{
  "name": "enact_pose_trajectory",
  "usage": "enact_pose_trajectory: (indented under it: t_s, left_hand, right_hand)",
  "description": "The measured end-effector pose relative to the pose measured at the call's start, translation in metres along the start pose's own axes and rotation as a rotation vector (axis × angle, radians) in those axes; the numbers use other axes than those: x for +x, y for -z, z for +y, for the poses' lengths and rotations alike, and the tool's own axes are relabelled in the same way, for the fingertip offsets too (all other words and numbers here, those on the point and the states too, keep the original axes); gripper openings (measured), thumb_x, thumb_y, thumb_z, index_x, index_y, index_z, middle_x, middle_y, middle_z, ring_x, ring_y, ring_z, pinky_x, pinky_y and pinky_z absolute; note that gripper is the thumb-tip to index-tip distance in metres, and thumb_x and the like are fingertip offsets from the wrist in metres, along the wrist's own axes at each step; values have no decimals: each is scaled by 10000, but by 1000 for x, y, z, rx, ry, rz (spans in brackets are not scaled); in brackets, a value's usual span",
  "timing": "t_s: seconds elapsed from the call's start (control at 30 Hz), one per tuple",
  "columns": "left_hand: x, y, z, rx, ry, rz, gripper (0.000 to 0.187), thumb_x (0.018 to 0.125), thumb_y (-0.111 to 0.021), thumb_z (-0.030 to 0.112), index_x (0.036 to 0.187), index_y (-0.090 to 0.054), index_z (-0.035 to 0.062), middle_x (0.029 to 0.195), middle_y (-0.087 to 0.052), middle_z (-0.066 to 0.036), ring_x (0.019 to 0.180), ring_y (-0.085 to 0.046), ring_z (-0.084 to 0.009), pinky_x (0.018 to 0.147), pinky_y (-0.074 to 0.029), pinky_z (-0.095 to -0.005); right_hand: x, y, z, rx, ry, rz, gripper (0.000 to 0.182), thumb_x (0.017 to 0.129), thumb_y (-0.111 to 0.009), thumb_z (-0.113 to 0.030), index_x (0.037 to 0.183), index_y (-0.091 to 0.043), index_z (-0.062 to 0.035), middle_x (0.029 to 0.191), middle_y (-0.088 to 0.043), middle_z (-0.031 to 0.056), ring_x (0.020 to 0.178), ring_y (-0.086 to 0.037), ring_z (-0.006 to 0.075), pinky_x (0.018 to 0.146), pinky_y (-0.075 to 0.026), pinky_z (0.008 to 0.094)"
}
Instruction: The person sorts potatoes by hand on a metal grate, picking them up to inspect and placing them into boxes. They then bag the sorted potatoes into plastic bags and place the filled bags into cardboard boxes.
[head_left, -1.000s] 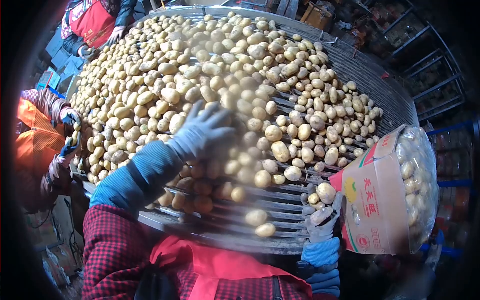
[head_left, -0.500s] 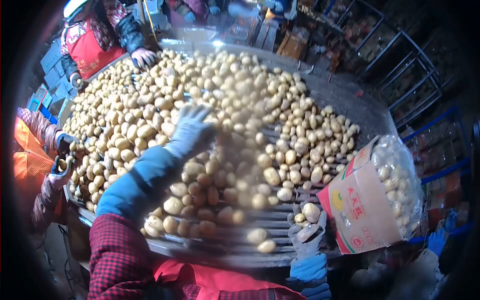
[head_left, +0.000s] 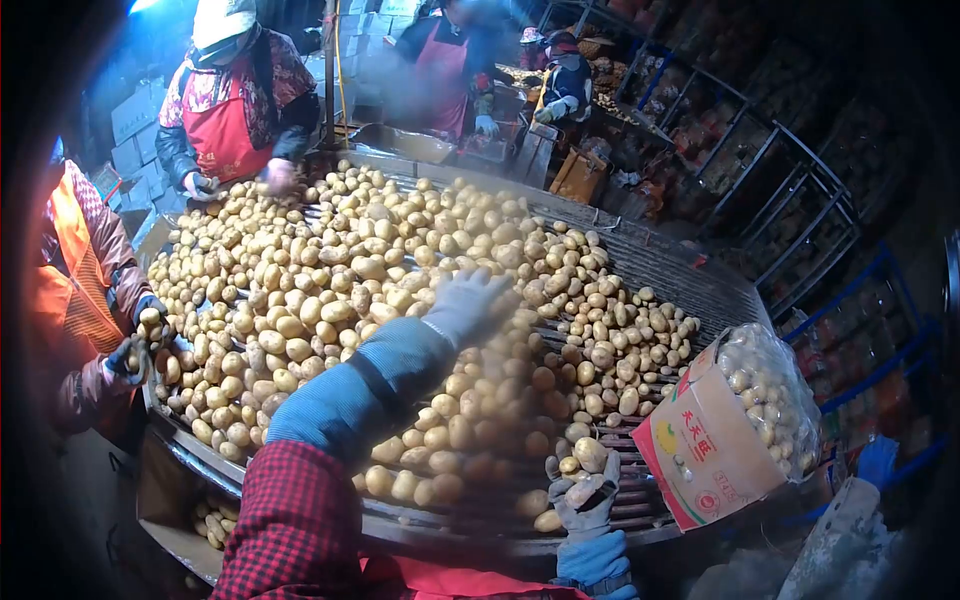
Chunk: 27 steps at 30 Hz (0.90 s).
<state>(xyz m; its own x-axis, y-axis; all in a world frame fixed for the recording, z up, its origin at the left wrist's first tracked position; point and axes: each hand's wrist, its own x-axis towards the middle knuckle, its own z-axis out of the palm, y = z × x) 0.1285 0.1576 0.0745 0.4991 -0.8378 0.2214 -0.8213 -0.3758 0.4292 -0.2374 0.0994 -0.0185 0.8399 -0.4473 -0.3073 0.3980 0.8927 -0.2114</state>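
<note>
My left hand (head_left: 466, 306), in a pale glove, reaches out over the heap of potatoes (head_left: 330, 290) with its fingers stretched. Its forearm wears a blue sleeve cover over a red checked sleeve. At the near edge of the slatted table (head_left: 632, 505), my right hand (head_left: 585, 503), in a grey glove with a blue cuff, is palm up with its fingers curled round a few potatoes (head_left: 590, 456). Loose potatoes lie right beside it on the slats. The near potatoes look blurred and partly shaded.
A cardboard box (head_left: 700, 450) with a plastic-bagged load of potatoes (head_left: 765, 400) leans at the table's right. Across the table a person in a red apron (head_left: 225, 140) handles potatoes; another in an orange vest (head_left: 75, 290) works at the left. Metal racks (head_left: 800, 210) stand at back right.
The view has tilted up, showing more of the people behind. My left hand has moved forward and right over the heap. My right hand still holds potatoes, and potatoes lie closer to it.
</note>
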Motion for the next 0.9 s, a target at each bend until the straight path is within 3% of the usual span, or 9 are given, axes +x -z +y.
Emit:
enact_pose_trajectory:
  t_s: [0.33, 0.47, 0.53, 0.57, 0.63, 0.67, 0.73, 0.8, 0.9]
  left_hand:
    - [-44, -18, 0, -96, -146, -29, 642, 926, -670, 374, 1507, -483, 176, 1330, -601, -202, 1201, -587, -424, 1013, -481, -505]
    - [-12, -19, 20, -148, -133, 76, 697, 948, -668, 422, 1539, -423, 147, 1149, -695, -234, 1093, -658, -425, 955, -521, -498]
    - [11, -5, 46, -151, 26, -36, 692, 963, -578, 430, 1585, -364, 211, 1265, -685, -201, 1199, -644, -365, 1020, -499, -472]
    - [30, -8, 51, -147, 75, -70, 737, 955, -582, 467, 1601, -336, 210, 1308, -666, -211, 1226, -633, -372, 1036, -492, -468]
    - [61, -9, 73, -110, 171, -103, 830, 936, -583, 542, 1632, -275, 210, 1389, -626, -225, 1271, -616, -380, 1066, -480, -454]
    - [88, -37, 63, -61, 150, 8, 841, 910, -630, 561, 1611, -325, 211, 1308, -668, -242, 1202, -645, -418, 1030, -498, -505]
    - [118, -47, 71, -17, 191, -12, 847, 910, -630, 565, 1614, -312, 216, 1316, -665, -239, 1193, -649, -414, 1011, -508, -501]
    - [135, -59, 77, -35, 144, 52, 846, 907, -654, 535, 1611, -311, 217, 1275, -679, -237, 1160, -663, -408, 969, -524, -489]
    - [143, -74, 81, 10, 142, 38, 803, 917, -650, 493, 1602, -336, 214, 1267, -676, -229, 1163, -659, -394, 976, -517, -490]
  right_hand:
    - [-15, -9, 10, -9, -79, 10, 598, 969, -556, -622, 1357, -603, -169, 1341, -636, 146, 1183, -600, 410, 703, -609, 373]
    - [-23, 6, -12, 14, -33, -64, 647, 988, -533, -636, 1432, -570, -167, 1421, -592, 151, 1254, -570, 420, 752, -599, 405]
    - [-26, 30, -32, 15, -36, -184, 657, 999, -522, -627, 1420, -567, -125, 1361, -619, 152, 1178, -632, 380, 789, -596, 409]
    - [-29, 32, -29, -348, 248, -118, 658, 1007, -512, -621, 1398, -572, -95, 1312, -634, 158, 1130, -649, 364, 791, -596, 394]
    - [-27, 23, -25, -451, 441, 4, 657, 1024, -487, -604, 1355, -580, -44, 1231, -655, 172, 1045, -668, 332, 831, -593, 393]
    - [-25, 20, -30, -188, 342, 51, 653, 1034, -474, -593, 1333, -582, -22, 1199, -661, 178, 1007, -671, 316, 869, -590, 408]
    - [-26, 40, -41, -280, 316, -68, 630, 1051, -452, -585, 1312, -585, -27, 1236, -651, 192, 1039, -648, 298, 1026, -534, 477]
    - [-29, 39, -38, -488, 431, -21, 404, 1067, -520, -406, 1285, -581, -71, 1097, -683, 149, 951, -693, 298, 783, -622, 394]
    - [-32, 42, -38, -620, 457, -81, 384, 1053, -552, -364, 1305, -571, -74, 1121, -674, 150, 972, -684, 299, 730, -602, 350]
